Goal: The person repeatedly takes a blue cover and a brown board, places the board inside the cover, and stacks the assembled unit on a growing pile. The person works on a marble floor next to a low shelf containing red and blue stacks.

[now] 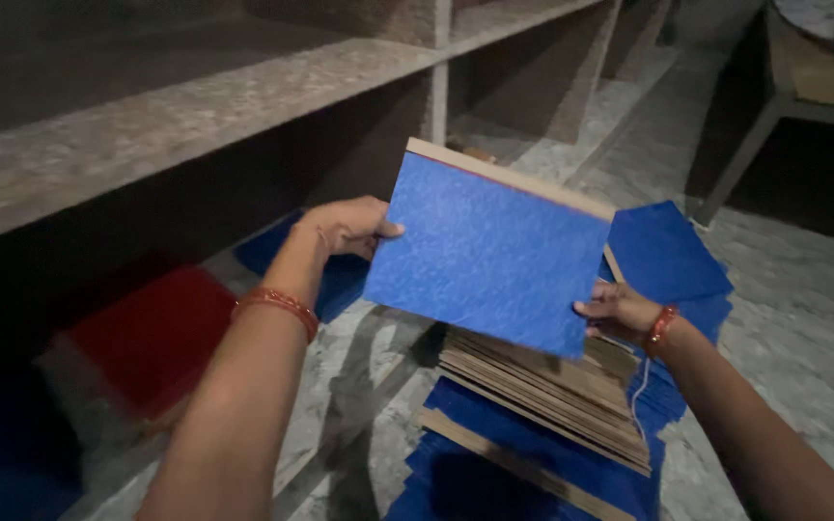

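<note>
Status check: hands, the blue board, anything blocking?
Left hand and right hand grip blue board, raised. Brown board stack beneath. Nothing blocking.

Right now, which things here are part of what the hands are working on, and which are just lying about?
In hand:
blue board, held by left hand and right hand
brown board stack beneath it
blue sheets under the stack

Lying about:
red sheet
stone shelf
table
</note>
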